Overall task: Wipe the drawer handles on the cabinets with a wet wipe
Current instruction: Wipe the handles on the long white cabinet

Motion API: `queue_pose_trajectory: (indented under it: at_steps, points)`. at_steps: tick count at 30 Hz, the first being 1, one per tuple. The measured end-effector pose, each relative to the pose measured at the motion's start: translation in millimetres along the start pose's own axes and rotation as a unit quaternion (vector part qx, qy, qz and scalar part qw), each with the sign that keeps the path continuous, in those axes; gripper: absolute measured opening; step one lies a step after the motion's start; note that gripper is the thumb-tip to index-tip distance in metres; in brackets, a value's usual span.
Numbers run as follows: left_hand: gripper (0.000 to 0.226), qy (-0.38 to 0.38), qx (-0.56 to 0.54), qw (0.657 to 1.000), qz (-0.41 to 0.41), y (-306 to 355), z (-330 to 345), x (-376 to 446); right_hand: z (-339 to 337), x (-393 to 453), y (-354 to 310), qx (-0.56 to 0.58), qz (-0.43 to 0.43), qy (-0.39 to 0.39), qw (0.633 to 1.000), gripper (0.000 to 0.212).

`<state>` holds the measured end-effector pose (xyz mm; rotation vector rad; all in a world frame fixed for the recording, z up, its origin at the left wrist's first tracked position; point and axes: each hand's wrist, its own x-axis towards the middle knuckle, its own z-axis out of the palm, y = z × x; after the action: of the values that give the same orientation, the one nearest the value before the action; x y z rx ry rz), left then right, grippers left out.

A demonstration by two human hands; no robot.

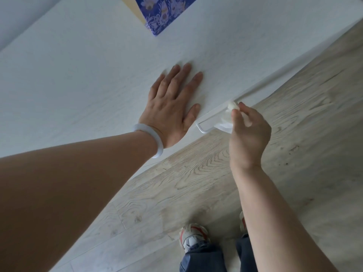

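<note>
1. Head view: left hand (172, 107) lies flat, fingers spread, on the white cabinet top (88, 75).
2. At its 3 o'clock, right hand (248, 132) pinches a wet wipe (228, 116) round the drawer handle (208, 124).

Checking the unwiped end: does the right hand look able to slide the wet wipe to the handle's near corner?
Probably yes: the right hand already pinches the white wet wipe on the white bar handle, and nothing covers the near corner.
</note>
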<state>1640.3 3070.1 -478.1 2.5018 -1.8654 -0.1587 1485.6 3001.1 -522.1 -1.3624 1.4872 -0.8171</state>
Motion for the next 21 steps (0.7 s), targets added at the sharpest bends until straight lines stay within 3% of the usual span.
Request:
queue_pose_trajectory:
  at_steps: [7,11,17,21]
  points:
    - [0.058,0.0,0.0,1.0,0.002,-0.1,-0.3,-0.9,5.2,25.3,-7.3,0.069,0.116,-0.01,0.991,0.003]
    - [0.058,0.001,-0.003,1.0,0.003,-0.7,-0.4,-0.6,3.9,9.4,-1.2,0.099,0.161,0.007,0.982,0.01]
    - [0.058,0.007,-0.002,1.0,0.006,-0.5,0.4,-0.4,14.1,-12.3,-7.6,0.225,0.316,0.072,0.919,0.017]
    - [0.058,0.005,0.003,1.0,0.005,-0.9,0.8,-0.6,28.1,-45.2,-12.0,0.235,0.381,0.027,0.894,0.018]
